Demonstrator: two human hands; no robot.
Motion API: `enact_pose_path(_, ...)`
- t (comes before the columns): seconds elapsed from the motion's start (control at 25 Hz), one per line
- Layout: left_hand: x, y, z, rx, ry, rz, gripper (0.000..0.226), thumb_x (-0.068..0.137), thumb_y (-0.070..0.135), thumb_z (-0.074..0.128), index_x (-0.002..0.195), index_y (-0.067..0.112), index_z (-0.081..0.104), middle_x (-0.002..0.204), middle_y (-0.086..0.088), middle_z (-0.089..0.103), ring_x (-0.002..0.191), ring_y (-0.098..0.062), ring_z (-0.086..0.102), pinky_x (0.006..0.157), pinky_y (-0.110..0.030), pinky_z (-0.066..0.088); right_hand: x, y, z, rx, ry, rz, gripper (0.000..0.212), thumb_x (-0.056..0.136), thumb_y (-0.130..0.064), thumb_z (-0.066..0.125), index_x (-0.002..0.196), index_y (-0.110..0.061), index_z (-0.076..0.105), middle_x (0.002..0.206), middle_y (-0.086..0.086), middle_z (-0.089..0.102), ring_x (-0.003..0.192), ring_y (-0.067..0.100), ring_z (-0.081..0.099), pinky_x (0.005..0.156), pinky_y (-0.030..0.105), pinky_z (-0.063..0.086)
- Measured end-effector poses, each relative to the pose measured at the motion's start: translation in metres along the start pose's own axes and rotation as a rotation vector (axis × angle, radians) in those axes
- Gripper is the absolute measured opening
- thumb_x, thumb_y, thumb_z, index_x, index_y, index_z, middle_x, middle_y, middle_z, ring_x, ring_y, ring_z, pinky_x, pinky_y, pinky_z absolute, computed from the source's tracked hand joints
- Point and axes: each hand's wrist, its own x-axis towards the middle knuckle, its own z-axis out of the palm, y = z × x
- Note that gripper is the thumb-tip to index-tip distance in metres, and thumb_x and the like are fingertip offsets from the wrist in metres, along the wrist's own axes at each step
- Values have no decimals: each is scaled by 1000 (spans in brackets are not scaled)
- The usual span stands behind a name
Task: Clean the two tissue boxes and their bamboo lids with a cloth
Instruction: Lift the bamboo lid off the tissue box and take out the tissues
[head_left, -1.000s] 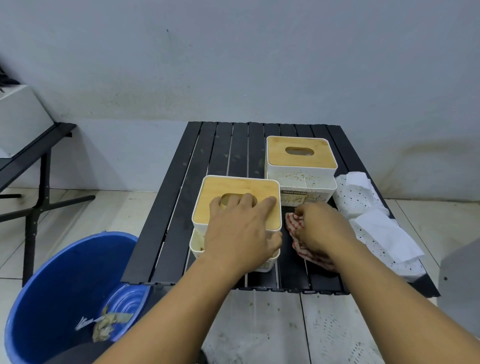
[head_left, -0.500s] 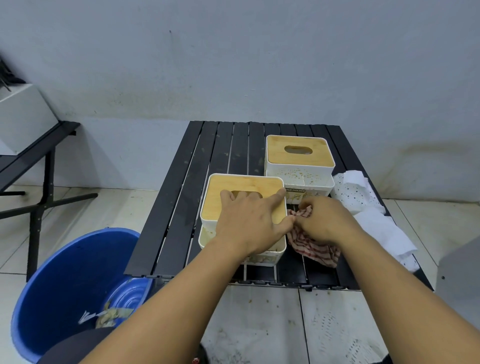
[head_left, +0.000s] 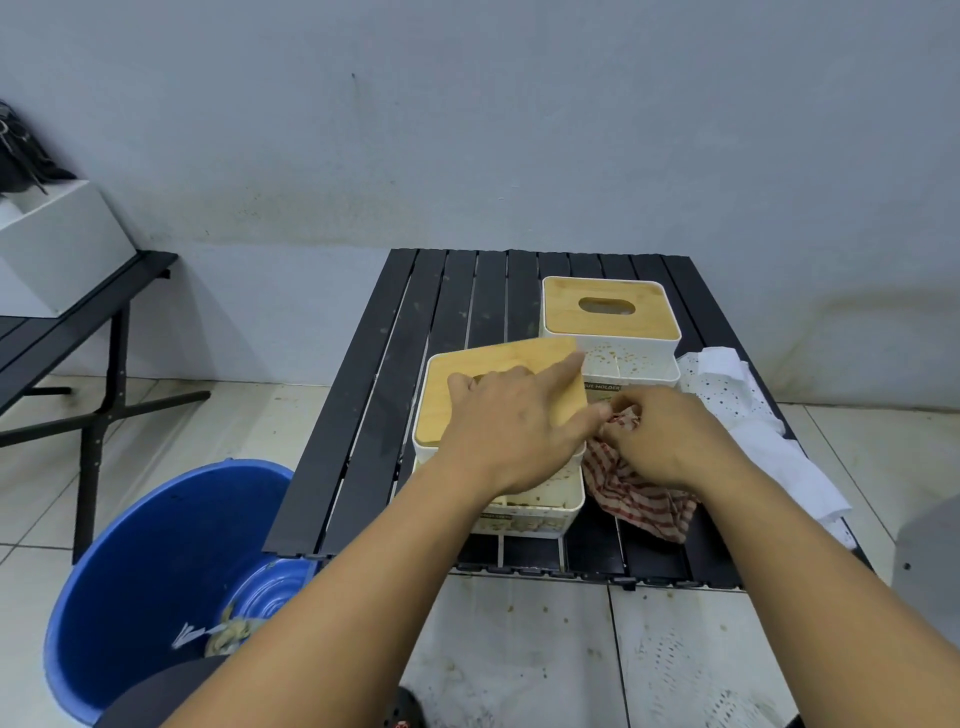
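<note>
The left hand (head_left: 514, 421) lay across the near rectangular bamboo lid (head_left: 462, 400), fingers at its slot, forefinger straight toward the far right corner, thumb curled at the right edge, holding it. The right hand (head_left: 670, 436) pinched a crumpled red-and-white striped cloth (head_left: 644, 499) just beside that lid; the cloth's tail lay on the black slatted table (head_left: 415, 364). The lid sat askew on the near white plastic tissue box (head_left: 524, 512), its long axis running left to right, the right end raised. That box's inside was hidden. The far white tissue box (head_left: 618, 358), speckled brown, was closed by 1 flat bamboo lid (head_left: 561, 312) whose oval slot ran left to right. A white dotted sheet (head_left: 737, 410) lay at the table's right. On the tiled floor (head_left: 519, 649), a round blue plastic bucket (head_left: 145, 545) held a smaller blue vessel (head_left: 265, 597) and pale scraps (head_left: 228, 631).
</note>
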Motion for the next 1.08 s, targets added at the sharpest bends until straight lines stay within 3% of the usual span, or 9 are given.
enact_pose_path(0.08,4,-3,-23,-350,111,-11,68,92,73,49,153,46,37,129,1,67,122,-19,59,105,-45,39,-2,-3,-3,26,39,-15,36,96,-43,63,127,-25,66,127,2,68,116,25,61,92,38,51)
enact_pose_path(0.2,3,-29,-67,-819,417,-72,65,80,73,61,134,37,51,110,0,76,96,-6,67,87,-36,50,-7,-14,-4,120,145,-65,30,98,-51,56,112,-28,69,104,-5,70,101,22,63,82,36,51)
enact_pose_path(0.24,1,-43,-78,-863,512,-89,65,79,72,61,131,34,52,106,0,77,92,-3,67,86,-34,51,-10,-20,-4,146,159,-81,32,98,-55,55,106,-28,70,95,-8,68,96,20,62,80,36,50)
enact_pose_path(0.32,-6,-71,-88,-791,599,-150,74,79,72,63,138,30,50,116,0,75,106,-4,67,96,-32,51,-15,-31,1,128,139,-101,37,96,-59,56,89,-25,70,80,-11,65,83,16,61,74,35,51)
enact_pose_path(0.44,-15,-104,-78,-589,483,-325,90,75,75,64,150,30,43,137,4,64,126,-12,59,110,-39,45,-16,-36,15,33,109,-90,45,95,-45,63,61,-17,56,61,-3,60,66,20,60,61,34,48)
enact_pose_path(0.56,-10,-119,-59,-357,262,-452,83,81,75,60,145,24,46,141,2,60,130,-22,56,113,-51,41,-13,-29,15,-24,121,-43,42,90,-30,62,55,-13,48,57,3,55,60,26,56,52,32,43)
enact_pose_path(0.76,-2,-120,-25,-297,127,-676,83,90,70,59,138,3,51,135,-16,60,109,-30,54,84,-36,41,-19,-18,8,-57,147,-35,41,88,-23,63,53,-9,46,56,5,53,56,20,49,47,28,29)
enact_pose_path(0.96,5,-116,0,-332,76,-734,44,101,41,63,122,5,51,130,-17,60,95,-24,49,80,-35,41,-17,-17,8,-53,137,-54,42,88,-24,63,52,-11,45,56,5,53,61,24,53,48,29,32)
enact_pose_path(1.08,9,-116,0,-297,74,-717,32,101,33,64,116,7,52,131,-18,61,102,-30,56,82,-35,44,-14,-17,8,-51,131,-53,40,87,-26,62,54,-12,44,56,5,52,60,25,52,49,29,34)
